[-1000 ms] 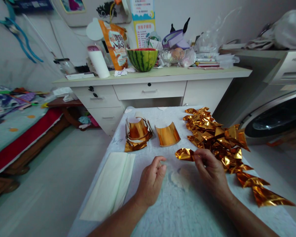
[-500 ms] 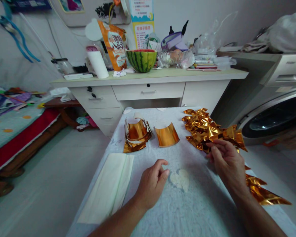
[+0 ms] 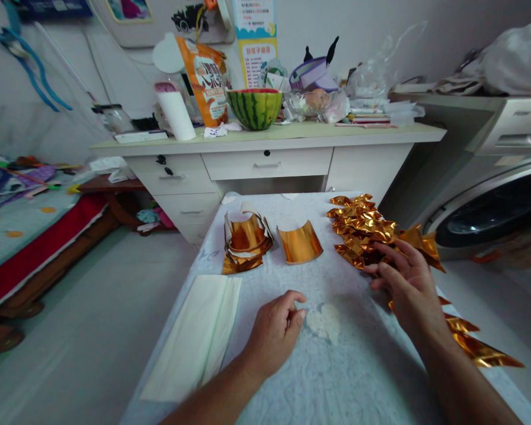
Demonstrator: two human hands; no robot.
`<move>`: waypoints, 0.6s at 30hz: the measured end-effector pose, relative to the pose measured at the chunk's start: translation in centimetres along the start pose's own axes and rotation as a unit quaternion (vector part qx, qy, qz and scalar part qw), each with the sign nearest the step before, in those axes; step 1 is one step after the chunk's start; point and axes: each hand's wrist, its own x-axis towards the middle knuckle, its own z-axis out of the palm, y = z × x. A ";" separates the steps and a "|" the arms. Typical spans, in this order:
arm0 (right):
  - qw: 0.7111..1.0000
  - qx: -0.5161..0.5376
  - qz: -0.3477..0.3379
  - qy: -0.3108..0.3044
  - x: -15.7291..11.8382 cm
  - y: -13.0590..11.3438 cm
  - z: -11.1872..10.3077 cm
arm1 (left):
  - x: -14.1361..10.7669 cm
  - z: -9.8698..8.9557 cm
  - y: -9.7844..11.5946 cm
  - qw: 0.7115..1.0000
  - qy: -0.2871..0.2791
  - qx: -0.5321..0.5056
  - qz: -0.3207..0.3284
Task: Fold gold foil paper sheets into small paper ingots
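My left hand (image 3: 278, 327) hovers over or rests on the cloth with loosely curled fingers, a gap between thumb and index finger, and nothing in it. My right hand (image 3: 407, 286) has its fingers apart at the near side of a pile of folded gold foil paper ingots (image 3: 358, 227); its fingertips reach the pile, and I see nothing gripped. One curved sheet of gold foil paper (image 3: 300, 242) lies alone mid-table. To its left stands a curled stack of gold foil paper (image 3: 245, 239) with a pale band around it. A folded pale paper stack (image 3: 192, 339) lies left of my left hand.
The cloth-covered table (image 3: 265, 401) reaches a white desk (image 3: 265, 141) bearing a cut watermelon (image 3: 255, 111), an orange snack bag (image 3: 207, 88) and a white roll (image 3: 177, 115). A washing machine (image 3: 491, 177) stands right, a bed (image 3: 35, 236) left. More gold ingots (image 3: 482, 351) lie along the right edge.
My right hand has opened its fingers and drawn slightly away from the foil ingot at its fingertips. My left hand has shifted very slightly right and down.
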 end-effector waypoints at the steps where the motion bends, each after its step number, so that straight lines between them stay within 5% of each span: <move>1: 1.000 0.002 -0.002 0.003 -0.1 0.0 0.0 | 0.0 0.0 0.0 1.000 -0.001 0.002 -0.001; 10: 0.994 -0.098 -0.042 -0.001 -1.1 0.9 0.0 | 0.0 0.0 0.1 1.000 -0.002 0.013 -0.002; 15: 0.968 -0.221 -0.089 -0.084 -1.7 2.2 0.3 | 0.0 0.0 0.0 1.000 0.000 0.011 0.001; 18: 0.924 -0.315 -0.136 -0.168 -2.0 2.4 1.0 | 0.0 0.0 -0.1 1.000 0.001 0.008 0.005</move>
